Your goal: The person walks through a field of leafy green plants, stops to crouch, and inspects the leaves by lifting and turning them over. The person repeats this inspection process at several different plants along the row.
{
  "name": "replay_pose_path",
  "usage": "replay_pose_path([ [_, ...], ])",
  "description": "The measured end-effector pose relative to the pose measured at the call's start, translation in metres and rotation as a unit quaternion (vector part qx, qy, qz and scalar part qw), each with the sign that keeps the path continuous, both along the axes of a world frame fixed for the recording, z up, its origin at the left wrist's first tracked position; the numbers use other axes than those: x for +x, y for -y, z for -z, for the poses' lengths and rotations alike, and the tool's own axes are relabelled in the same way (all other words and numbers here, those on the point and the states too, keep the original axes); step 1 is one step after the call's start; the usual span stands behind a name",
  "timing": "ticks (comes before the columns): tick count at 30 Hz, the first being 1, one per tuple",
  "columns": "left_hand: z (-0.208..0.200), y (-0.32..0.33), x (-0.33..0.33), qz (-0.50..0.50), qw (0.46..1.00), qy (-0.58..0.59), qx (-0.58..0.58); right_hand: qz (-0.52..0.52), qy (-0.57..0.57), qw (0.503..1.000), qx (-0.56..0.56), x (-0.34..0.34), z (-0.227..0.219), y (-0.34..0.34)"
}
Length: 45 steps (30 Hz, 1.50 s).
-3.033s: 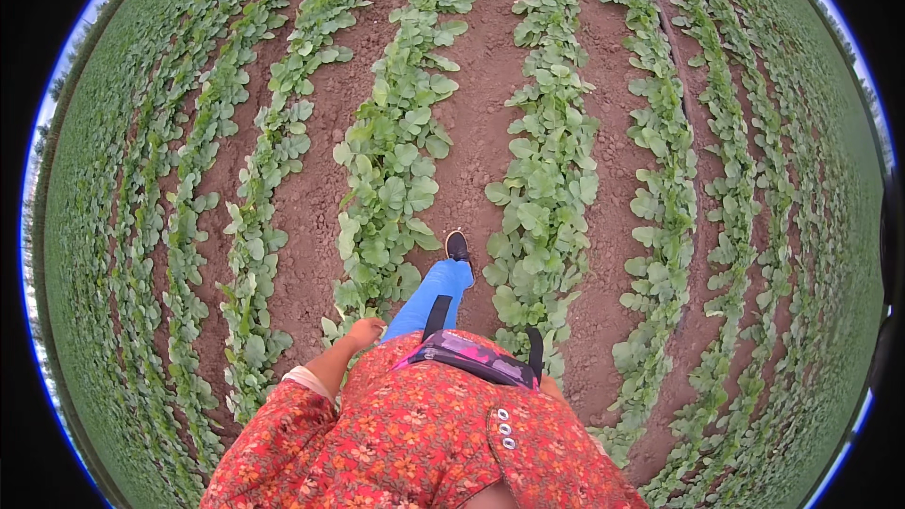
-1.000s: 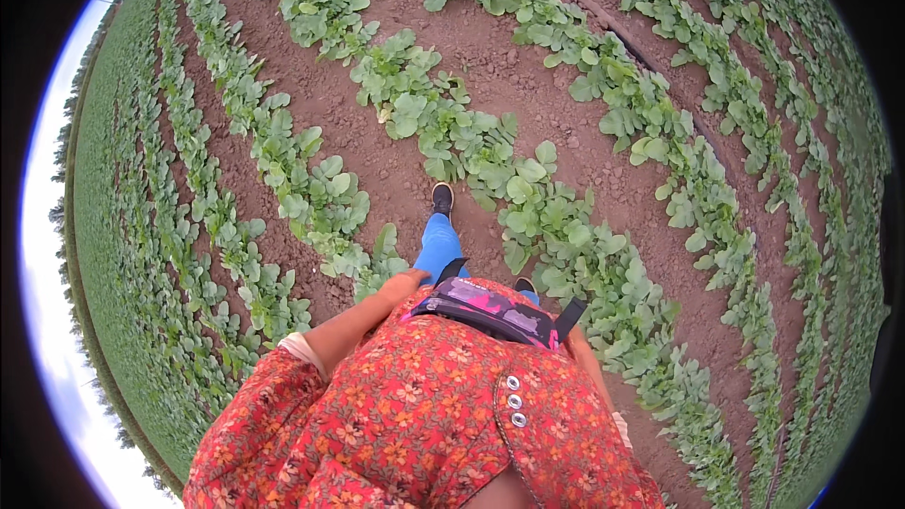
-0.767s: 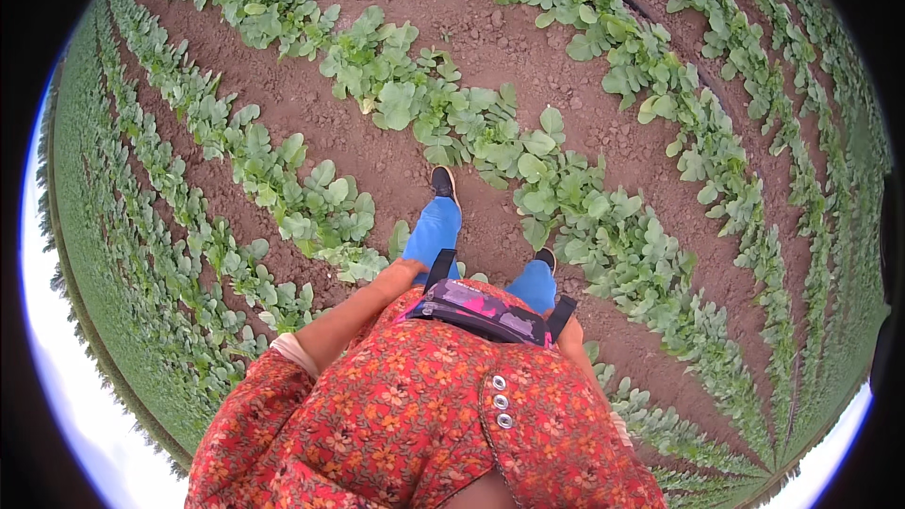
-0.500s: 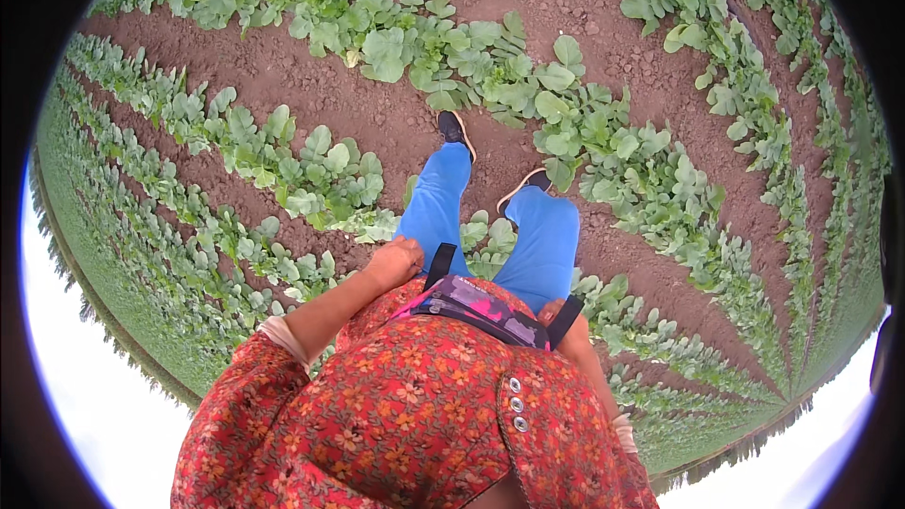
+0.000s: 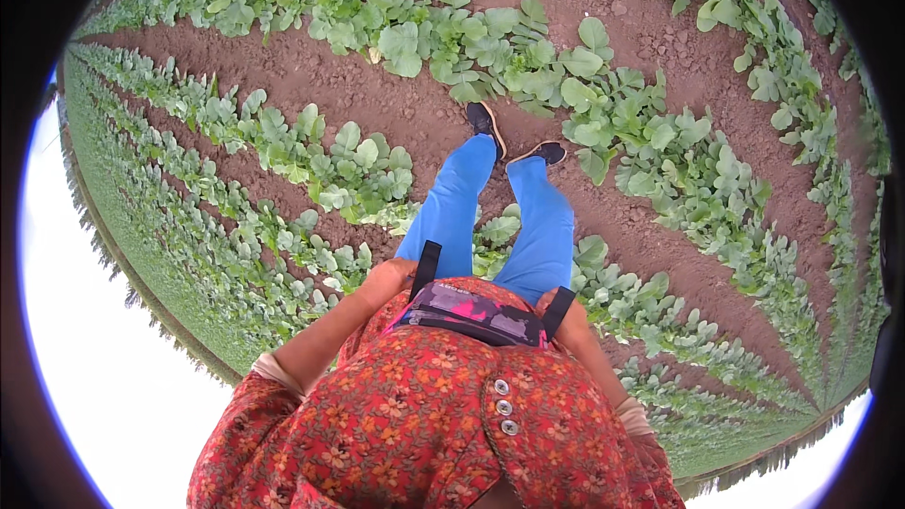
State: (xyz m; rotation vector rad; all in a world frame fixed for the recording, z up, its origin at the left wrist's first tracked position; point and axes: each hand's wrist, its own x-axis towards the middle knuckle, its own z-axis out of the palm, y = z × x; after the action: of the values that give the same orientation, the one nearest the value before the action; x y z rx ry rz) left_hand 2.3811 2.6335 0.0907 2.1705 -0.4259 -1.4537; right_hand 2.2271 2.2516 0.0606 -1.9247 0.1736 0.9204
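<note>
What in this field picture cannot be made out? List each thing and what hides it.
- Head view: left hand, fingers hidden against the hip, behind the waist pouch; whether it holds anything is unclear.
- Head view: right hand, mostly hidden behind the pouch strap.
- Head view: far plant rows, squeezed and too small at the fisheye rim.
- Shoes: small, detail unclear.

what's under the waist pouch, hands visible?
Below the waist pouch show blue trousers, dark shoes on bare soil, and leafy plants. The left hand rests at its strap; the right hand is covered.
</note>
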Motion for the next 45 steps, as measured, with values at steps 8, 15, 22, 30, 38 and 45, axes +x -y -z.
replay_pose_path([
  [8, -0.047, -0.002, 0.068, 0.043, 0.995, -0.044, 0.077, 0.005, -0.094, 0.995, 0.011, 0.018, 0.005, -0.031],
  [15, 0.010, -0.085, 0.157, 0.097, 0.992, -0.067, 0.035, 0.172, -0.157, 0.973, -0.008, 0.070, -0.026, -0.131],
  [22, 0.009, -0.225, 0.222, -0.022, 0.994, -0.110, 0.008, 0.083, -0.048, 0.995, -0.021, 0.143, -0.003, -0.260],
  [30, 0.009, -0.344, 0.215, -0.222, 0.967, -0.110, -0.052, -0.053, -0.101, 0.993, -0.036, 0.336, -0.047, -0.335],
  [38, 0.027, -0.425, 0.172, -0.349, 0.933, -0.077, -0.046, -0.148, -0.022, 0.983, 0.107, 0.471, -0.061, -0.444],
  [45, 0.037, -0.494, 0.219, -0.585, 0.795, -0.122, -0.106, -0.288, -0.023, 0.956, -0.055, 0.563, -0.027, -0.534],
])
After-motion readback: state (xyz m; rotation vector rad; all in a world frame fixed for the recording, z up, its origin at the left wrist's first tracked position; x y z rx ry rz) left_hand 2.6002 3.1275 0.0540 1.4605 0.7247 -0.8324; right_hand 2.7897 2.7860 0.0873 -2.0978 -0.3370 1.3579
